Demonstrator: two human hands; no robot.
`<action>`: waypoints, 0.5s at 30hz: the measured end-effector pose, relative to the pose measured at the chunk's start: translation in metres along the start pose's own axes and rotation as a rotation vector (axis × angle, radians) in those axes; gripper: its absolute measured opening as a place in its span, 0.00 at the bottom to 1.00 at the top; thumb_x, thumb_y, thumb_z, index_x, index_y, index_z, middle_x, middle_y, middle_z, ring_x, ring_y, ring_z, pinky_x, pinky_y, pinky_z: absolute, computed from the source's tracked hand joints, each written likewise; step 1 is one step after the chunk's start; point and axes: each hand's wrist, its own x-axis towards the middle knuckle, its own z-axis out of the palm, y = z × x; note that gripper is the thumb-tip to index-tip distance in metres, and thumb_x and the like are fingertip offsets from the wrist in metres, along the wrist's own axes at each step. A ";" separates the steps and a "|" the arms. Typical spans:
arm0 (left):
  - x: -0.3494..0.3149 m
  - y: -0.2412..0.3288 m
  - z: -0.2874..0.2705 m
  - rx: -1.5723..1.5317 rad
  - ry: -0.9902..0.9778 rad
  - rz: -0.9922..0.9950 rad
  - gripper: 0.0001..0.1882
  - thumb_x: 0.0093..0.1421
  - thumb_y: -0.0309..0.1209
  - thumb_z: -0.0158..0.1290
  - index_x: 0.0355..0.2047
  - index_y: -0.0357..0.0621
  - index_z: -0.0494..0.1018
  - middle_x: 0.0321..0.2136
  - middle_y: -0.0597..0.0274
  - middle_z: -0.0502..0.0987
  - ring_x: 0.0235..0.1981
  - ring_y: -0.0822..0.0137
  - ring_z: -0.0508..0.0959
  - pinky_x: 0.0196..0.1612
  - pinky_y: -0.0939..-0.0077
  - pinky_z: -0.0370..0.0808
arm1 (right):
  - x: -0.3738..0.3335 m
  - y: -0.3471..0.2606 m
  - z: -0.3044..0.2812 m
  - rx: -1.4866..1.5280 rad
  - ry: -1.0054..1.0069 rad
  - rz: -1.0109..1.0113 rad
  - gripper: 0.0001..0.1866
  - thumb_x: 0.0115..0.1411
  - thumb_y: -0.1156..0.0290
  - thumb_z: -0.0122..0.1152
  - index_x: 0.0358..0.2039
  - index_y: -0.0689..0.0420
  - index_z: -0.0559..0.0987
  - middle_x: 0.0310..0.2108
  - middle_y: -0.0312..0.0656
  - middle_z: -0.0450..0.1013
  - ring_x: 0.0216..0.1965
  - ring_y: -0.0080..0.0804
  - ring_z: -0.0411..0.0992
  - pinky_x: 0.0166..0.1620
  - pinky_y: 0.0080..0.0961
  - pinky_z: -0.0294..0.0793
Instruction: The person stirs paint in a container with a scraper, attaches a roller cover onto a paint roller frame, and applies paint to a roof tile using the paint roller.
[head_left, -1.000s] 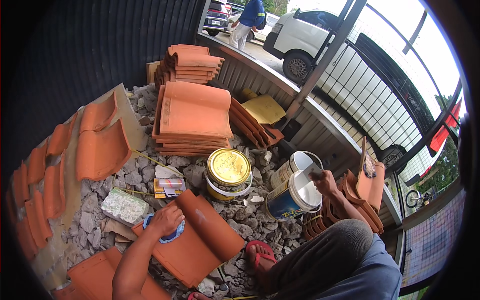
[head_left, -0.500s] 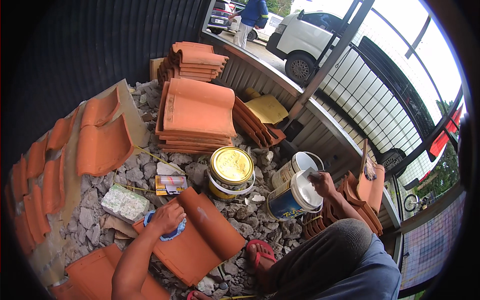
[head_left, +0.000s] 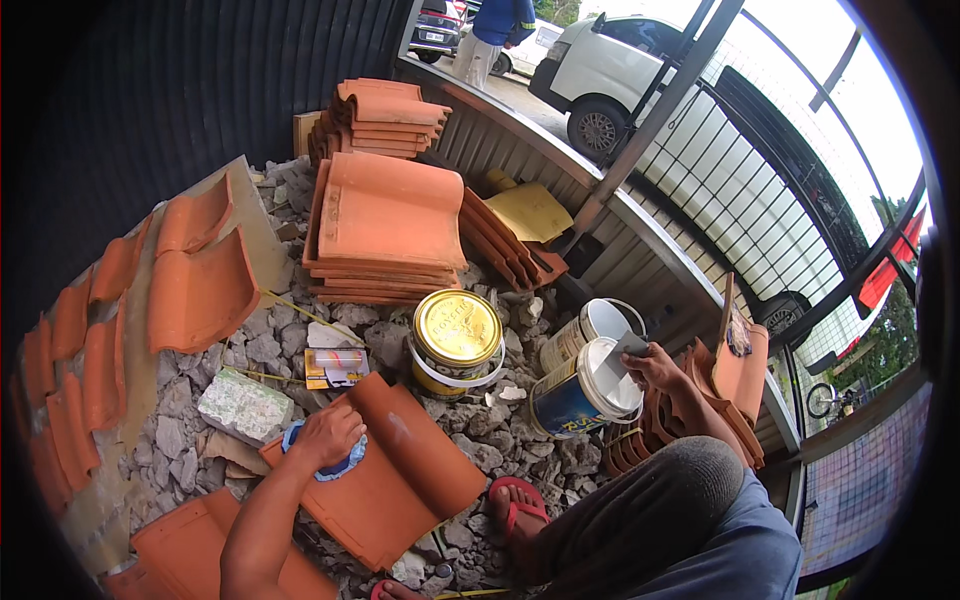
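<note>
My left hand (head_left: 336, 436) is closed on a crumpled blue cloth (head_left: 346, 465), at the upper left edge of an orange clay roof tile (head_left: 400, 475) lying on the rubble. To the right, my right hand (head_left: 652, 368) grips a flat grey scraper (head_left: 622, 356). Its blade stands over the mouth of a blue-and-white bucket (head_left: 566, 400), whose white inside shows. Whether the blade touches the bucket is hard to tell. A yellow can with a gold lid (head_left: 459, 326) and a white handle stands just beyond the tile.
Broken concrete rubble (head_left: 480, 430) covers the ground. Stacked roof tiles (head_left: 385, 225) rise behind, with more tiles (head_left: 205, 290) along the left. Another white bucket (head_left: 590, 330) is beside the blue one. A small carded package (head_left: 336, 367) lies near a concrete block (head_left: 246, 405). Outside, a person (head_left: 495, 30) stands near vehicles.
The right hand has tilted the scraper so that more of its grey blade shows over the bucket. The left hand stays on the tile with the cloth. The person outside has shifted slightly left.
</note>
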 end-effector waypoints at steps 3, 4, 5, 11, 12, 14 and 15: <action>-0.004 0.001 -0.003 0.018 -0.005 -0.012 0.12 0.68 0.39 0.53 0.32 0.44 0.75 0.33 0.53 0.77 0.37 0.47 0.80 0.41 0.53 0.78 | 0.005 -0.015 0.014 -0.215 0.119 -0.034 0.15 0.67 0.63 0.66 0.27 0.59 0.79 0.17 0.33 0.71 0.18 0.22 0.69 0.23 0.26 0.66; -0.002 0.002 -0.003 0.010 0.009 0.003 0.12 0.68 0.39 0.53 0.32 0.44 0.75 0.33 0.53 0.77 0.37 0.47 0.80 0.41 0.53 0.78 | 0.004 -0.016 0.016 -0.214 0.123 -0.034 0.15 0.67 0.63 0.66 0.27 0.59 0.79 0.17 0.33 0.71 0.18 0.22 0.69 0.23 0.26 0.66; -0.001 0.002 -0.003 0.002 0.023 0.018 0.12 0.68 0.39 0.53 0.33 0.44 0.75 0.33 0.53 0.77 0.37 0.47 0.80 0.41 0.53 0.79 | 0.003 -0.017 0.018 -0.255 0.167 -0.014 0.15 0.65 0.63 0.67 0.26 0.60 0.79 0.17 0.34 0.71 0.18 0.23 0.69 0.23 0.27 0.67; -0.001 0.005 -0.005 0.016 0.011 0.016 0.12 0.68 0.39 0.53 0.33 0.45 0.76 0.34 0.53 0.77 0.38 0.47 0.80 0.42 0.53 0.79 | 0.004 -0.014 0.008 -0.510 0.326 -0.107 0.17 0.63 0.62 0.67 0.26 0.65 0.79 0.16 0.41 0.71 0.19 0.28 0.71 0.27 0.33 0.71; -0.001 0.004 -0.006 0.017 0.011 0.014 0.12 0.68 0.39 0.53 0.33 0.45 0.76 0.34 0.53 0.77 0.38 0.47 0.80 0.42 0.53 0.79 | 0.004 -0.013 0.009 -0.587 0.379 -0.203 0.18 0.63 0.62 0.66 0.27 0.66 0.80 0.16 0.44 0.72 0.20 0.30 0.72 0.29 0.36 0.72; -0.003 0.003 -0.005 0.018 0.005 0.008 0.12 0.68 0.39 0.53 0.33 0.45 0.76 0.34 0.53 0.77 0.38 0.47 0.80 0.42 0.52 0.79 | 0.002 -0.018 0.013 -0.623 0.401 -0.206 0.17 0.62 0.62 0.65 0.29 0.67 0.80 0.17 0.47 0.72 0.20 0.33 0.72 0.30 0.38 0.72; -0.004 0.003 -0.004 0.017 0.003 0.005 0.12 0.68 0.39 0.53 0.33 0.45 0.76 0.34 0.53 0.77 0.38 0.47 0.80 0.42 0.52 0.79 | 0.001 -0.021 0.015 -0.658 0.425 -0.210 0.17 0.62 0.62 0.65 0.31 0.67 0.81 0.18 0.49 0.72 0.21 0.36 0.73 0.31 0.41 0.72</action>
